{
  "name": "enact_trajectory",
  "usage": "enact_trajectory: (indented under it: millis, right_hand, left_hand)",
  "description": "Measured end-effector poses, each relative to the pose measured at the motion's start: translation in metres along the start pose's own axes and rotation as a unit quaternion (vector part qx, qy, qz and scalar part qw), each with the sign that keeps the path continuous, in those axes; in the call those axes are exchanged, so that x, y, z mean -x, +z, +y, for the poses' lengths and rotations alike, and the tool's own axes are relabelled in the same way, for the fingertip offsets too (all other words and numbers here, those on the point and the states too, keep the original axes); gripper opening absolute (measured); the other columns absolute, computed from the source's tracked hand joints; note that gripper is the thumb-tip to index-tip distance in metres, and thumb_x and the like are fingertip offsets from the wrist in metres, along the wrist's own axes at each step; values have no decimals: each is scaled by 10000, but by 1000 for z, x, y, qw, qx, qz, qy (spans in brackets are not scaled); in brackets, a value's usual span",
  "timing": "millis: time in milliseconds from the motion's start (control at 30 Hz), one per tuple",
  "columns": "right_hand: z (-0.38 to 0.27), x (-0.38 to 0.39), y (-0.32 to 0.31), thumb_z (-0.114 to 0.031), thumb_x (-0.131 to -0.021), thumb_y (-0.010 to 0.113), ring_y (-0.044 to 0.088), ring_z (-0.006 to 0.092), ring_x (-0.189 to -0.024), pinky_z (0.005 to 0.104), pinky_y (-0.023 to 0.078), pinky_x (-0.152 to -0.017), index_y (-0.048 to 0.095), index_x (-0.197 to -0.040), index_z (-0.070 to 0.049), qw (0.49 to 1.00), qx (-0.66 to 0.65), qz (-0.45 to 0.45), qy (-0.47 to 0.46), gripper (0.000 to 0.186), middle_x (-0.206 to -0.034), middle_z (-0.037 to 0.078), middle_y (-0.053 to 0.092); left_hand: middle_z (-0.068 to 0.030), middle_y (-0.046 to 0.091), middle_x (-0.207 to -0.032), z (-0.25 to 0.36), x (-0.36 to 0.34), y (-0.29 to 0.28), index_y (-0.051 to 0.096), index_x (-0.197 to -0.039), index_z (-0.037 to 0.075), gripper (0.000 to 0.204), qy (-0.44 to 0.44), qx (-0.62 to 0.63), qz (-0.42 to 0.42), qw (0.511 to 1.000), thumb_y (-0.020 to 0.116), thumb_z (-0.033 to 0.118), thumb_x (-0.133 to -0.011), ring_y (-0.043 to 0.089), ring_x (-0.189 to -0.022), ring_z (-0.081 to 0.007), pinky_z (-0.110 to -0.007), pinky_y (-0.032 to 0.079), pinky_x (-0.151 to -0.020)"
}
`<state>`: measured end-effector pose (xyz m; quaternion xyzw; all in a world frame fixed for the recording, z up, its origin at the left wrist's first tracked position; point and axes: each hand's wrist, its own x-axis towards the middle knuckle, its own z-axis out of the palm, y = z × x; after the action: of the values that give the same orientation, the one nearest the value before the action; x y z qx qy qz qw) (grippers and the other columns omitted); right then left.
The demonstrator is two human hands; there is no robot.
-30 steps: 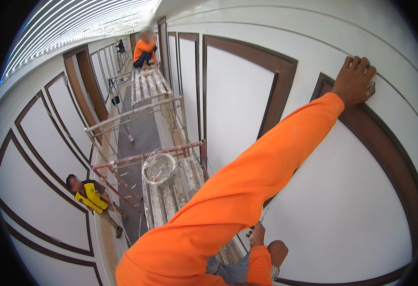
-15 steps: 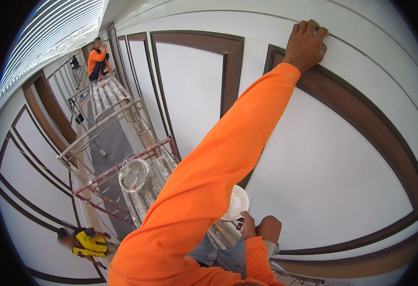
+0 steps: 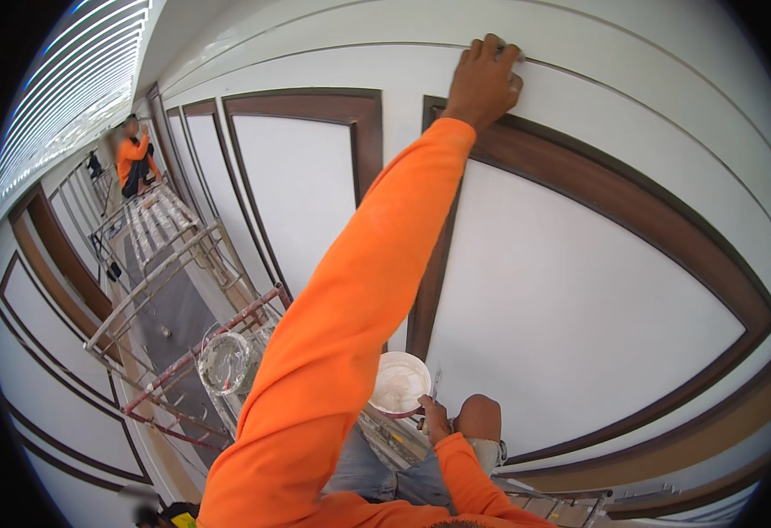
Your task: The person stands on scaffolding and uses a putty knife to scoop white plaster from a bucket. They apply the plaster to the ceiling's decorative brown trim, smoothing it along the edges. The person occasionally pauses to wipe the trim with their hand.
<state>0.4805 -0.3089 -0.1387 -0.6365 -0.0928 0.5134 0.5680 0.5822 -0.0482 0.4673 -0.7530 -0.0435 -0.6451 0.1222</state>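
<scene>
My left hand (image 3: 488, 81) is raised high on the white wall, its fingers curled against the thin groove (image 3: 579, 77) above a brown-framed panel. A small pale bit shows at the fingertips, but what they hold is too hidden to name. Low down, beside my bent knee, my right hand (image 3: 436, 421) is closed at the rim of a round white bucket (image 3: 400, 359) with creamy white paste in it. A thin grey blade, like a putty knife (image 3: 437, 384), sticks up from that hand. Whether the hand also grips the bucket is unclear.
A paint-smeared bucket (image 3: 224, 364) stands on spattered scaffold planks to the left. Red and grey scaffold rails (image 3: 174, 352) run beside it. Farther along, a person in orange (image 3: 132, 158) sits on another platform. Someone in dark and yellow clothing (image 3: 177, 513) is partly visible lower left.
The whole view has shifted, so the wall, planks and my arms sit farther left. More of the white bucket shows. The person in yellow has mostly slipped out at the bottom.
</scene>
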Motion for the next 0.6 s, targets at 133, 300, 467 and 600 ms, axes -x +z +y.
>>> enact_trajectory:
  millis: [133, 300, 467, 600]
  right_hand:
    - [-7, 16, 9, -329, -887, 661, 633, 170, -745, 303, 427, -439, 653, -1125, 28, 999, 1, -8, -37, 430, -937, 96, 682]
    - [-9, 19, 6, -355, -866, 679, 617, 158, -723, 315, 445, -465, 678, -1080, 20, 999, 28, 18, -21, 431, -887, 67, 676]
    - [-6, 26, 3, -368, -863, 687, 579, 172, -590, 319, 426, -428, 680, -1025, 45, 998, 45, 10, -35, 444, -832, 77, 654]
    - [-15, 38, 4, -396, -841, 721, 557, 165, -514, 337, 425, -432, 671, -1025, 56, 999, 34, 18, -27, 491, -776, 79, 642]
  left_hand:
    - [-178, 531, -1187, -4, 4, -7, 616, -1218, 139, 375, 8, -6, -18, 1000, 661, 170, -846, 534, -1131, -387, -499, 465, -1007]
    - [-178, 530, -1189, 4, 4, -3, 617, -1240, 157, 391, 9, -6, -24, 1000, 658, 179, -852, 535, -1135, -398, -506, 469, -997]
    - [-124, 553, -1169, 15, 0, 12, 535, -1324, 115, 365, 22, -37, -35, 998, 563, 114, -960, 549, -1106, -293, -496, 467, -982]
    - [-180, 552, -1217, 8, 0, 6, 645, -1254, 178, 388, 26, -12, -9, 1000, 640, 182, -866, 548, -1147, -399, -488, 483, -993]
